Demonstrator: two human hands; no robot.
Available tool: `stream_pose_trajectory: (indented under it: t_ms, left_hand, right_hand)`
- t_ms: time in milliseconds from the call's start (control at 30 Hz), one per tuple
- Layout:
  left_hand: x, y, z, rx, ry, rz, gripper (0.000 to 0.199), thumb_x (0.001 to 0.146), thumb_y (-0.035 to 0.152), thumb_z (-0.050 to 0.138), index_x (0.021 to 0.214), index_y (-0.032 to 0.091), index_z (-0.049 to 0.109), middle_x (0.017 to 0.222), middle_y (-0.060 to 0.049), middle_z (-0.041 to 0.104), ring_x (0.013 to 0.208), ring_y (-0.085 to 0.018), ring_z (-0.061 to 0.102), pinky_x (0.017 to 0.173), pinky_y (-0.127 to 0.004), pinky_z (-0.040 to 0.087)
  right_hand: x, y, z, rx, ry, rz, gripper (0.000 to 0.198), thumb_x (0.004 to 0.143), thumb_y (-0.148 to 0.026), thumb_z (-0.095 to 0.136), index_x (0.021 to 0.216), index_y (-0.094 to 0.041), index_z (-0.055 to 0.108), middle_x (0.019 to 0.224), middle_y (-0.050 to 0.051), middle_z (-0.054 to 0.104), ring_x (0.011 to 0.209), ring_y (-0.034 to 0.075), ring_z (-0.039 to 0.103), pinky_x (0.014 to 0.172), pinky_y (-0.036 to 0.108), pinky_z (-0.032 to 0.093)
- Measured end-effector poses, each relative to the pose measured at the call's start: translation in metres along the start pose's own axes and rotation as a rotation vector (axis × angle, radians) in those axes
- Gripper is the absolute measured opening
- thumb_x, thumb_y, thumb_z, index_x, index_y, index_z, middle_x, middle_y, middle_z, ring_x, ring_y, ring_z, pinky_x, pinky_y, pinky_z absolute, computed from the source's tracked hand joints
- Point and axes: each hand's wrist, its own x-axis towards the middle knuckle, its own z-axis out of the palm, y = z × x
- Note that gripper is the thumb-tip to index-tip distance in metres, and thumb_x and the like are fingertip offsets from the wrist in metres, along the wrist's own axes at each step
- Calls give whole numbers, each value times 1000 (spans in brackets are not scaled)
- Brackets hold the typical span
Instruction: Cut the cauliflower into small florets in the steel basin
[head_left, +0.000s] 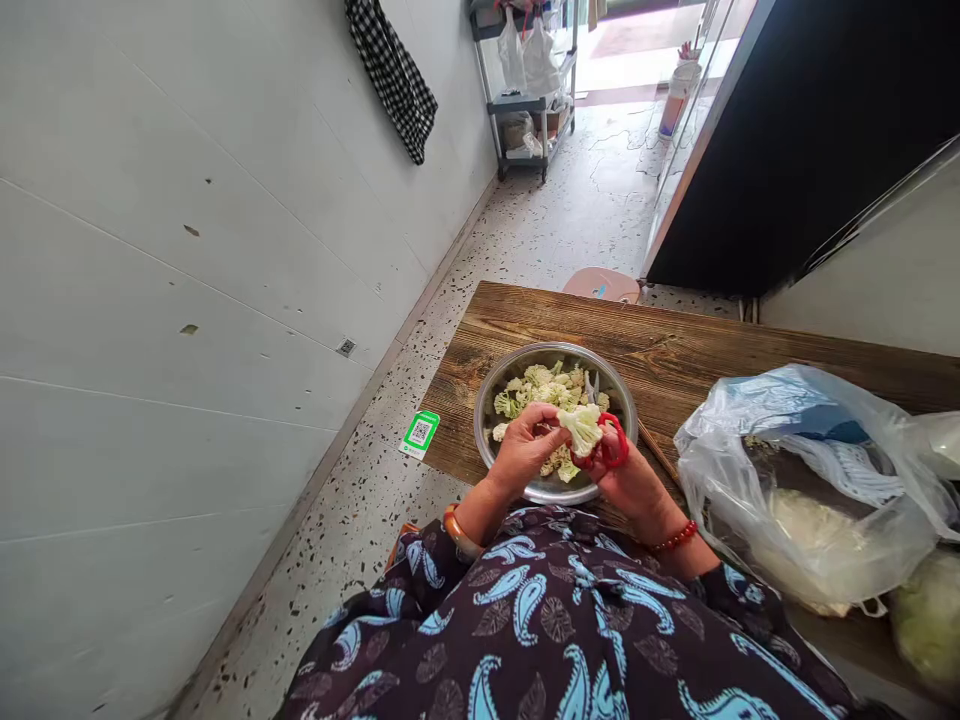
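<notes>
Over a round metal bowl [482,440] my left hand [525,447] pinches a pale cauliflower floret [581,428] between thumb and fingers. My right hand [628,478] is closed around the red handles of a pair of scissors [616,440]. The blades point away from me, past the floret, and are partly hidden behind it. Beneath both hands, several cut cauliflower pieces [541,382] lie in the bowl. The bowl stands near the front edge of a dark wooden table [660,345].
To the right, a clear plastic bag [817,490] holds pale contents. A green QR-code card [420,433] lies at the table's left edge. Beyond the table are a pink stool [602,284] and a shelf cart [525,103]. A white wall [187,300] runs along the left.
</notes>
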Motion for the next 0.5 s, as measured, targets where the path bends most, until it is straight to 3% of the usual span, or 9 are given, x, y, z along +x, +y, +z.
stream_pose_trajectory:
  t_ms: [233,400,500]
  left_hand:
    - [-6,10,8,-110,-89,8,23,76,31,77,94,18,70,126,-9,61,117,-26,57,98,-37,45]
    - [-10,20,13,-71,-233,48,25,84,30,70,106,19,72,132,-11,62,129,-29,51,112,-42,34]
    - [-10,24,16,-14,-252,91,27,90,31,61,112,19,72,135,-11,61,132,-27,48,116,-42,29]
  right_hand:
    - [3,3,-4,37,29,4,31,72,-36,83,97,-24,70,95,-3,71,67,8,63,55,17,53]
    - [7,-1,-6,-14,-7,-46,40,72,-41,82,106,-25,68,110,2,71,90,16,68,71,23,57]
    - [9,-2,-5,-6,-12,-83,46,69,-43,84,108,-25,69,111,2,72,96,18,68,78,25,57]
